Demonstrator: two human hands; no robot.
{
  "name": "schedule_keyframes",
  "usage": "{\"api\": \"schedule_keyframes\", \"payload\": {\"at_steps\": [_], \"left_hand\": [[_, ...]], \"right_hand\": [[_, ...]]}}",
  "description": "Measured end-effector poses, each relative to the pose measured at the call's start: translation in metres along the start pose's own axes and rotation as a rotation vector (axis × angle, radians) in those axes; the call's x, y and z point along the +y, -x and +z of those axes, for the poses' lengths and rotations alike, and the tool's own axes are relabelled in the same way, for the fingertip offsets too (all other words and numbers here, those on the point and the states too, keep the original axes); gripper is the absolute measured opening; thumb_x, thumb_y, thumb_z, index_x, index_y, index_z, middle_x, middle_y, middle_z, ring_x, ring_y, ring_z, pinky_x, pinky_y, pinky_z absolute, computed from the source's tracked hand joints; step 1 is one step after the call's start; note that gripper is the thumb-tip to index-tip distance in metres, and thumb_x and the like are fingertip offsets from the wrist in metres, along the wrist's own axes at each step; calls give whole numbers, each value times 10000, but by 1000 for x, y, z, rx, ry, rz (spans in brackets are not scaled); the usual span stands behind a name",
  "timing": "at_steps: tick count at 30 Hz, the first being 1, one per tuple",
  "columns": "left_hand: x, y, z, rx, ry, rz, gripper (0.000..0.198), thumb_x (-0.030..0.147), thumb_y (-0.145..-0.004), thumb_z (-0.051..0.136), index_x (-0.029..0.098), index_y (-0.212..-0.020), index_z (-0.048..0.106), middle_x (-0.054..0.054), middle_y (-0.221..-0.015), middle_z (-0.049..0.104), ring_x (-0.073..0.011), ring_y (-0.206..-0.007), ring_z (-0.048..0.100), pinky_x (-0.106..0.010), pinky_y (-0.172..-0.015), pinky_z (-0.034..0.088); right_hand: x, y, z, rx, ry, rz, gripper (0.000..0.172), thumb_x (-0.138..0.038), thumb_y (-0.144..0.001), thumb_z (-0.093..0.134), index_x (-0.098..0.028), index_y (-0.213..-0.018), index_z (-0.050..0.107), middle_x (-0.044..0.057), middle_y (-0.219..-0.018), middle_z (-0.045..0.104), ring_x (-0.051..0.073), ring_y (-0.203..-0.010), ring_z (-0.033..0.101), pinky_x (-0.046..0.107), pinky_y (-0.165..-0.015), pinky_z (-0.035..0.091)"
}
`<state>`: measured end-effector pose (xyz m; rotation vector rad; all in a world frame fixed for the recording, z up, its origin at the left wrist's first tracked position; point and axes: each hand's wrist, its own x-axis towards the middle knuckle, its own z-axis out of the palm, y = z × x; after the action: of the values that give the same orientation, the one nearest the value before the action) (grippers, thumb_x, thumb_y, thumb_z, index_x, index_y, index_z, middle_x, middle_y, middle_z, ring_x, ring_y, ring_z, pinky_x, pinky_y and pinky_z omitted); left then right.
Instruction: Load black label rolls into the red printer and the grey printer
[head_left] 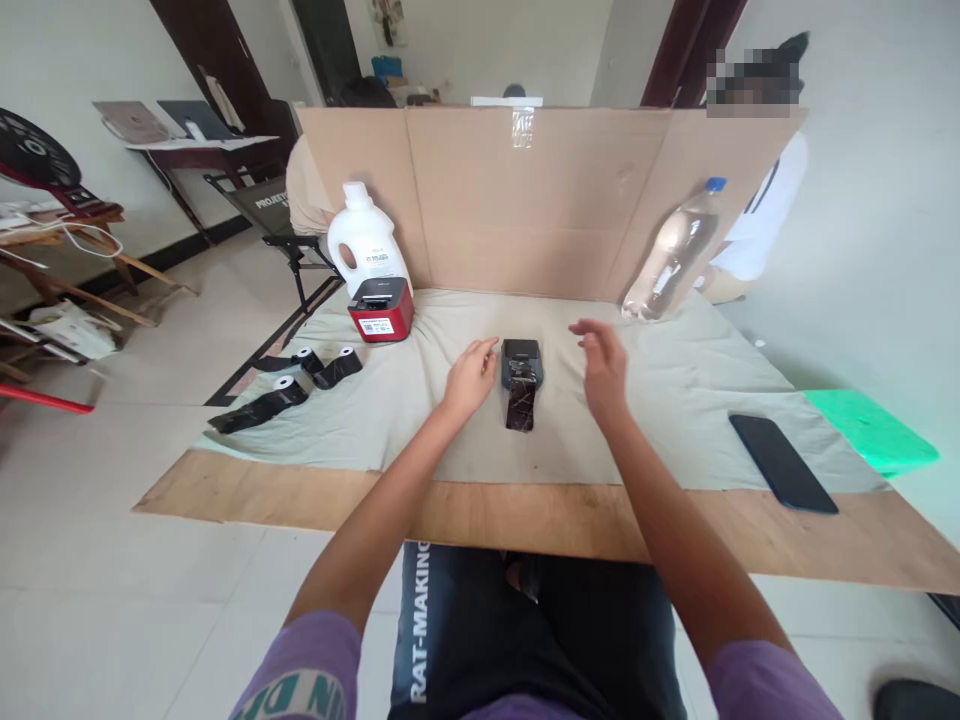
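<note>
In the middle of the cloth lies a small dark grey, box-shaped device, like a portable printer. A shiny black strip with thin light lines hangs from its front and lies toward me. My left hand is just left of the device, its fingers stretched out toward it and holding nothing; whether a fingertip touches the device I cannot tell. My right hand hovers to the right, clear of the device, with fingers apart and nothing in them.
Several black rolls with white cores lie partly unrolled at left. Behind them stand a red and black box-shaped device and a white jug. A cardboard screen, water bottle, phone and green sheet surround the cloth. People sit beyond.
</note>
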<state>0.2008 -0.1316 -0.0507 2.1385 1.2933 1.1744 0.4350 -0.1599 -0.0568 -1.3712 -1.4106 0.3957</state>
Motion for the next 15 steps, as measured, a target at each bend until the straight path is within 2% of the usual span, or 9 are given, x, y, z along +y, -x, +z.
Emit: {"api": "schedule_keyframes", "payload": {"at_steps": [3, 5, 7, 11, 15], "left_hand": [[-28, -20, 39, -183, -197, -151, 454, 109, -938, 454, 193, -1351, 623, -96, -1067, 652, -206, -1012, 632, -316, -939, 487], [-43, -23, 55, -220, -224, -176, 475, 110, -940, 437, 232, -1360, 625, -80, -1054, 651, -204, -1010, 629, -310, -935, 482], [-53, -20, 63, -203, -218, -164, 477, 116, -938, 439, 252, -1352, 635, -68, -1039, 654, -201, -999, 624, -302, -929, 479], [-57, -13, 63, -193, -226, -164, 481, 107, -929, 436, 270, -1326, 655, -61, -1044, 655, -202, -1003, 608, -307, -919, 466], [-55, -17, 61, -234, -314, -155, 484, 85, -921, 418, 267, -1284, 681, -71, -1086, 669, -231, -1040, 583, -353, -900, 434]], "right_hand": [[29, -13, 42, 18, -98, 130, 718, -682, -949, 331, -178, -1439, 474, 146, -1449, 539, 254, -1368, 483, 451, -1166, 363], [48, -14, 66, -21, -169, 222, 836, -747, -902, 352, -174, -1510, 385, 146, -1543, 437, 251, -1429, 419, 447, -1198, 323], [60, -10, 79, -81, -186, 228, 870, -757, -902, 355, -197, -1565, 298, 116, -1614, 327, 232, -1480, 340, 426, -1229, 272], [63, -1, 79, -164, -98, 196, 807, -693, -945, 362, -205, -1584, 289, 81, -1627, 303, 240, -1522, 241, 446, -1265, 167], [60, -1, 72, -191, -114, 259, 752, -617, -950, 402, -210, -1576, 324, 58, -1606, 348, 258, -1509, 276, 468, -1264, 169]]}}
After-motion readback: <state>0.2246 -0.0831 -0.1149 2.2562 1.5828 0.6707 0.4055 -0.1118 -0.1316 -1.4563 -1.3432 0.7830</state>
